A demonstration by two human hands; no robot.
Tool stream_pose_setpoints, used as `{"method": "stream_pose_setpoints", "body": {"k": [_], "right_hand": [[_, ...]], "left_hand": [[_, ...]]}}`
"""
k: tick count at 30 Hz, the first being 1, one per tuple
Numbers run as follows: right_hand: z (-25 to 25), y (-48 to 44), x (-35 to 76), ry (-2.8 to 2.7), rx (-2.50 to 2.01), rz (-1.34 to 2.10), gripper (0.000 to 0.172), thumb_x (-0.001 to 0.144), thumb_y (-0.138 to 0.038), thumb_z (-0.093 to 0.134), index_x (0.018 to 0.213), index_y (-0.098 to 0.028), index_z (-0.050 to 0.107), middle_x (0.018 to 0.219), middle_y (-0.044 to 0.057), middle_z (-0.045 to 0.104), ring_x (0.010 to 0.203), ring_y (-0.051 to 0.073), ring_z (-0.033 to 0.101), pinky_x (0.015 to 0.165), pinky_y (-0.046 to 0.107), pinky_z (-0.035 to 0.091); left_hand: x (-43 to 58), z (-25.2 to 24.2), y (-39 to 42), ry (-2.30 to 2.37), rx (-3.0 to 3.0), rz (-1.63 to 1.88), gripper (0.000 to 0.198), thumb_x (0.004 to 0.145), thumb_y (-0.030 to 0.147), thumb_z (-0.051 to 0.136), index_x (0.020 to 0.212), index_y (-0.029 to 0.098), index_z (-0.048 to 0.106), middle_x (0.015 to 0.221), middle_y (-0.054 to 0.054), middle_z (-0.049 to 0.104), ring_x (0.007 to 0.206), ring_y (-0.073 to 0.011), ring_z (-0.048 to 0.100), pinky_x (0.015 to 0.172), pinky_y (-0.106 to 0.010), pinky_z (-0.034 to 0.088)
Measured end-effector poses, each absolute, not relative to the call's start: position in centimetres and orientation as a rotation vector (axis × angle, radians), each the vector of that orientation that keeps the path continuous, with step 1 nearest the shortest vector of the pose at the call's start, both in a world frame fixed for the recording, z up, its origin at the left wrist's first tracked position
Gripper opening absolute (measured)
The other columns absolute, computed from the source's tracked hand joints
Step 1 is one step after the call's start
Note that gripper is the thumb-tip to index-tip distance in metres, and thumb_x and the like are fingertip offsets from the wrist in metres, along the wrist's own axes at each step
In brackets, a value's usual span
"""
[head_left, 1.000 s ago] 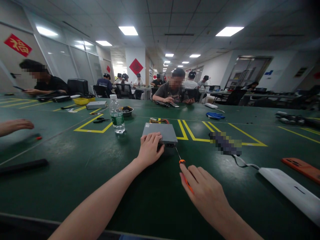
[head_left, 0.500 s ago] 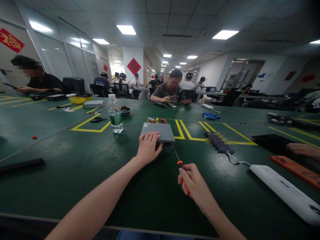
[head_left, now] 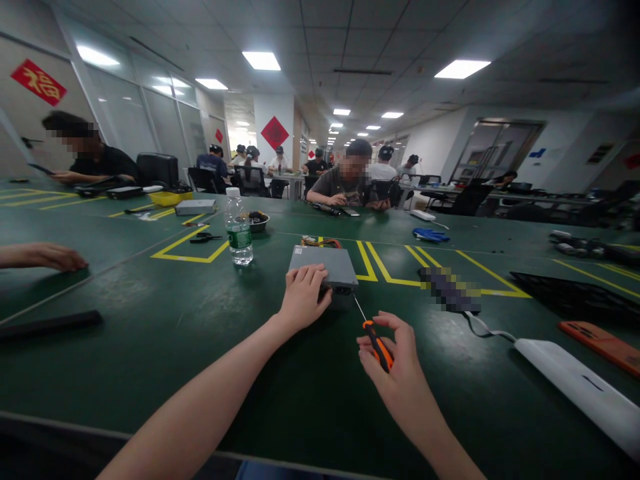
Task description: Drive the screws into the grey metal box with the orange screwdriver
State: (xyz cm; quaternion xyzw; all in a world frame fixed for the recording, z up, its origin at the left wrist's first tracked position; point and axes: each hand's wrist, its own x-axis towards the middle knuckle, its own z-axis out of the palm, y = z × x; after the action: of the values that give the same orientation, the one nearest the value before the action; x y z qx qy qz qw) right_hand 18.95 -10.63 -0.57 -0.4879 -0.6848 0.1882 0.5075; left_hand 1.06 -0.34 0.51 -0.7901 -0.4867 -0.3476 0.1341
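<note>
Screw-turning seems underway, right hand (head_left: 397,365) loosely gripping screwdriver (head_left: 382,349), left hand (head_left: 304,298) clasping grey box (head_left: 336,261); next twist likely needs firmer hold.

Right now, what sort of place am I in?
Likely a shared workshop or training room: a green worktable marked with yellow lines, a screwdriver at a grey box, and several people seated beyond.
</note>
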Motion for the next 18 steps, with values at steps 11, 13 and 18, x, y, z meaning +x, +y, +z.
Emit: {"method": "stream_pose_setpoints", "body": {"k": [11, 13, 18], "right_hand": [[1.0, -9.5, 19.9, -2.034, -1.405, 0.172, 0.027, 0.088, -0.036, 0.034, 0.09, -0.021, 0.056, 0.09, 0.006, 0.06, 0.068, 0.017, 0.06, 0.055, 0.027, 0.046], [1.3, -8.8, 20.2, -1.907, -1.489, 0.489, 0.029, 0.086, -0.045, 0.039, 0.085, -0.021, 0.055, 0.076, 0.003, 0.061, 0.066, 0.017, 0.059, 0.058, 0.028, 0.046], [1.8, -8.8, 21.4, -1.249, -1.475, 1.416, 0.041, 0.081, -0.055, 0.042, 0.089, -0.016, 0.053, 0.062, 0.003, 0.06, 0.048, 0.011, 0.05, 0.046, 0.022, 0.04]], "left_hand": [[1.0, 0.4, -0.2, -1.414, -2.282, -1.016, 0.029, 0.081, 0.029, 0.05, 0.108, 0.022, 0.05, 0.123, -0.006, 0.054, 0.114, -0.0236, 0.044, 0.092, -0.042, 0.029], [1.0, 0.5, -0.2, -1.416, -2.282, -1.008, 0.029, 0.08, 0.03, 0.051, 0.108, 0.022, 0.05, 0.123, -0.006, 0.053, 0.114, -0.0238, 0.044, 0.093, -0.042, 0.029], [1.0, 0.6, -0.3, -1.425, -2.296, -0.991, 0.029, 0.082, 0.031, 0.049, 0.109, 0.021, 0.049, 0.124, -0.006, 0.053, 0.114, -0.0229, 0.043, 0.093, -0.042, 0.029]]}}
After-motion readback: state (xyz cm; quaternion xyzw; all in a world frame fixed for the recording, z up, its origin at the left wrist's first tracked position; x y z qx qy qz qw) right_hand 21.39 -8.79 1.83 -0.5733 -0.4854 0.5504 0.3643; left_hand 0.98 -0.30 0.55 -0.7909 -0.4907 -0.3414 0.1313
